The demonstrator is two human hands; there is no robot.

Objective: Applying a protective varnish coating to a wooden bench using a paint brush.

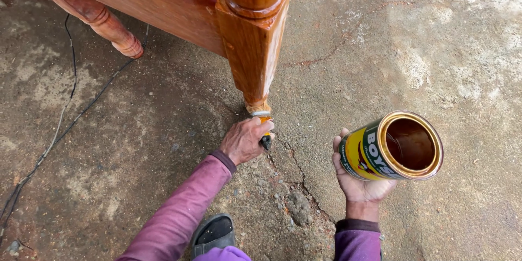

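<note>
— Two hands, two jobs. What has the left hand [246, 140] got?

— It's clenched around a paintbrush [264, 128], bristles pressed to the foot of the wooden furniture leg [253, 43] at twelve o'clock from the knuckles. The grip looks low so the bristles can reach right down by the concrete floor [424, 49].

— And the right hand [359, 176]?

— Cupped under an open tin can [392, 145], fingers wrapped around its yellow-and-green side, dark liquid inside. It's tipped towards the person (probably so the brush can dip easily), sitting at three o'clock from the brush, well apart.

— Anything else?

— A second turned leg [103, 19] at ten o'clock, a thin cable [65, 125] at nine, a grey sandal [213, 232] at six.
</note>
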